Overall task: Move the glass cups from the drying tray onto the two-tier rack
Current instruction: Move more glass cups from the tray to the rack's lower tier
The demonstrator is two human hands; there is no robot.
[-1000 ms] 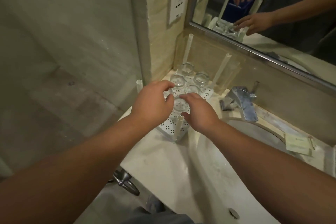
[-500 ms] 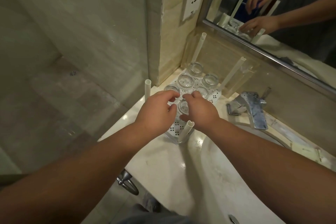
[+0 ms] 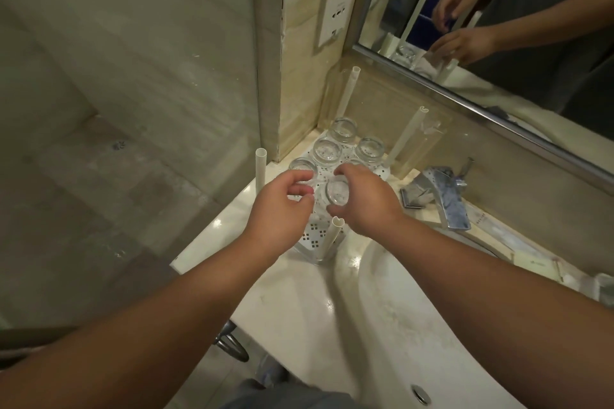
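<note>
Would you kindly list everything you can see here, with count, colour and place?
glass cups: at least five, clear, on the tray in the corner
tilted cup: one, clear, in the right hand
tray: one, white, perforated, on the counter
posts: four, white, upright at the tray's corners
counter: one, cream, left of the basin
basin: one, white, lower right
drain: one, metal, bottom of the basin
faucet: one, chrome, right of the tray
mirror: one, upper right
socket plate: one, white, on the wall
left hand: one, curled, over the tray
right hand: one, gripping the tilted cup
</note>
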